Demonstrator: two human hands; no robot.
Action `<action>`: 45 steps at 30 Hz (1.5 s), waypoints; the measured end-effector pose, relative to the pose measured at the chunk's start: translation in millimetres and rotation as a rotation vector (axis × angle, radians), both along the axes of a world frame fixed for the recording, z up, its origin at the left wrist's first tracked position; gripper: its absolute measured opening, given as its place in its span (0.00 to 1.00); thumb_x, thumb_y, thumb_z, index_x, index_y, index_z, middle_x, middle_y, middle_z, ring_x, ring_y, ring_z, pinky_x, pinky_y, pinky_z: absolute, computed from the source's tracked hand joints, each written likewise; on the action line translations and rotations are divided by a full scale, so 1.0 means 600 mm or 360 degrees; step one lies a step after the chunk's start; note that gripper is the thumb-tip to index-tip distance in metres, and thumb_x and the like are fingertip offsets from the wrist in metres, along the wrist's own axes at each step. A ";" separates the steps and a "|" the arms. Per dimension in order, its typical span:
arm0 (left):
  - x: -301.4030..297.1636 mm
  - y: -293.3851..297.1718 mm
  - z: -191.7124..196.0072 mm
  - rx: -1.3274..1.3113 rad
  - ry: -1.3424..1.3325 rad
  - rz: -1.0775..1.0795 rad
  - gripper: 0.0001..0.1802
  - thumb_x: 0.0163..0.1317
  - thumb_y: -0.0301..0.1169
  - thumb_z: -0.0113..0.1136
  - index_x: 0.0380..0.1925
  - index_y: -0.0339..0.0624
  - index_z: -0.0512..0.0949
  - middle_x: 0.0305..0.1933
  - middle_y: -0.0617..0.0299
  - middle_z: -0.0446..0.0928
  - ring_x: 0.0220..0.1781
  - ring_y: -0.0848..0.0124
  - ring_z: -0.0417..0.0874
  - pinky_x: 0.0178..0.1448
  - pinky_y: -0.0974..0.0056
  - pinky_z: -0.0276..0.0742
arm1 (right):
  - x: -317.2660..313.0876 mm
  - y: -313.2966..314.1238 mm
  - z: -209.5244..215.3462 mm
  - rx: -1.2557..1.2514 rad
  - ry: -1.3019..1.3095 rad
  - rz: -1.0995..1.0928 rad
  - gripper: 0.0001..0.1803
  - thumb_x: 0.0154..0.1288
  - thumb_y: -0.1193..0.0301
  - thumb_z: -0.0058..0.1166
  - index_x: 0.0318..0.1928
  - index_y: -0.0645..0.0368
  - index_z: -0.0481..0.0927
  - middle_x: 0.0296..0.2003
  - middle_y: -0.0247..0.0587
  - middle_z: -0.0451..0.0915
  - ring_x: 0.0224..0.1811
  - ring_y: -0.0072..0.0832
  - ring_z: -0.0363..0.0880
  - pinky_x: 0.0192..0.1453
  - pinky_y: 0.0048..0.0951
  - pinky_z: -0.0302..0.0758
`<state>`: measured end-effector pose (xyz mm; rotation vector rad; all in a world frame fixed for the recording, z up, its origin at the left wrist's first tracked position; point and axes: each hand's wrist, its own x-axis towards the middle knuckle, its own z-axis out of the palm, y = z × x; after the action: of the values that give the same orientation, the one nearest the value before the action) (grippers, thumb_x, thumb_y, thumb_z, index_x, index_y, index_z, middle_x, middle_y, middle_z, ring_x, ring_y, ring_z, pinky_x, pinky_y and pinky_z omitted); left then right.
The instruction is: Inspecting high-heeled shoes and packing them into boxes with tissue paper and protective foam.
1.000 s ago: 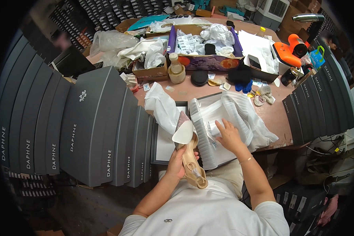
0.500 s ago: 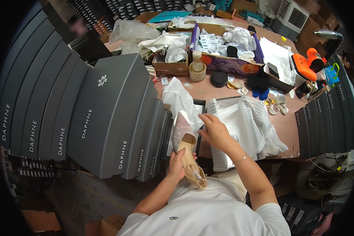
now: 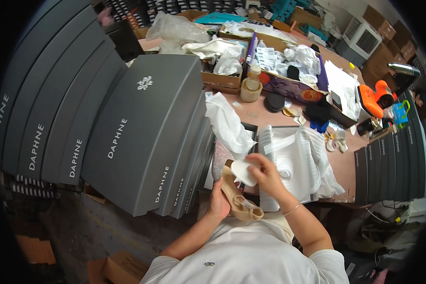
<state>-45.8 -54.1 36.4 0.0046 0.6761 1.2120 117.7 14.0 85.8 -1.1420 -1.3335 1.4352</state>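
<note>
Beige high-heeled sandal (image 3: 239, 199) sits close to the person's chest, gripped from below by the left hand (image 3: 218, 204), whose fingers wrap around its sole while the heel end points down toward the white shirt. Right hand (image 3: 265, 174) is closed on a white insole-shaped piece (image 3: 244, 171), pinching it just above the shoe's front, so the piece touches or nearly touches the sandal. A thin bracelet (image 3: 291, 209) rings that wrist. Just beyond the hands lies an open shoe box (image 3: 251, 130) lined with crumpled white tissue paper (image 3: 298, 161), resting on the pinkish table (image 3: 350, 175). To the person's left, a fanned row of grey shoe-box lids (image 3: 142, 132) leans across the bench. Further back stand a small glue jar (image 3: 251, 87), a black round lid (image 3: 273, 102), cardboard trays of white wrapping (image 3: 217, 52), and an orange tool (image 3: 375, 97) at the far right.
</note>
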 end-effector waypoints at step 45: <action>0.072 0.007 0.057 0.0039 0.0143 -0.0643 0.27 0.62 0.43 0.43 0.55 0.35 0.68 0.48 0.50 0.75 0.49 0.60 0.79 0.56 0.52 0.75 | 0.044 -0.028 0.001 0.1280 -0.1592 -0.0149 0.21 0.48 0.73 0.58 0.47 0.52 0.76 0.48 0.45 0.75 0.55 0.39 0.72 0.57 0.38 0.67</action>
<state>-2.8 -49.9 70.4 0.2082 0.6989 0.8339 144.0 -2.7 86.6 -1.3281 -2.1884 0.0744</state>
